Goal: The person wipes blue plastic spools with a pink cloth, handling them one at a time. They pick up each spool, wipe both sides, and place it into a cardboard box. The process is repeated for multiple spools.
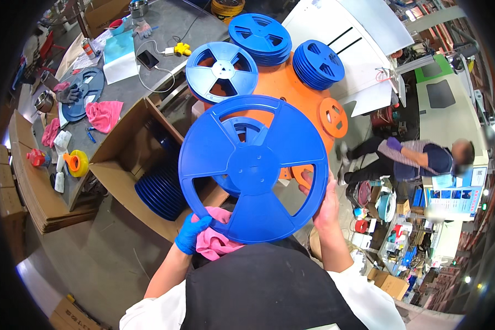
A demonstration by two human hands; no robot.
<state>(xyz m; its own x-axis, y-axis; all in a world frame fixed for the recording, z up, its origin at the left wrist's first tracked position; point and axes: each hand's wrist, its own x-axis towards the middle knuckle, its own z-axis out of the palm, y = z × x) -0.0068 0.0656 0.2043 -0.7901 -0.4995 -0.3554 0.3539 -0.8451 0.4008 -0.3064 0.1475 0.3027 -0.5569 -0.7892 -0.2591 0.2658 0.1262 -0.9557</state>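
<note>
A large blue plastic reel flange point(253, 168), a disc with three cut-out windows, is held up in front of my body. My left hand point(188, 236), in a blue glove, is closed on a pink cloth point(214, 245) at the disc's lower left rim. Part of that cloth shows through a window. Bare, my right hand point(325, 206) grips the right rim, its fingers partly behind the disc. Beyond it, an orange round table point(300, 96) carries a pale-lit blue reel point(221, 71) and stacks of blue discs point(260, 38) point(318, 65).
At left, an open cardboard box point(118, 184) holds a row of dark blue discs point(159, 190). A grey workbench point(170, 27) bears a phone point(147, 59), a pink rag point(104, 114) and yellow tape point(77, 163). Another person point(418, 159) stands at right near machinery.
</note>
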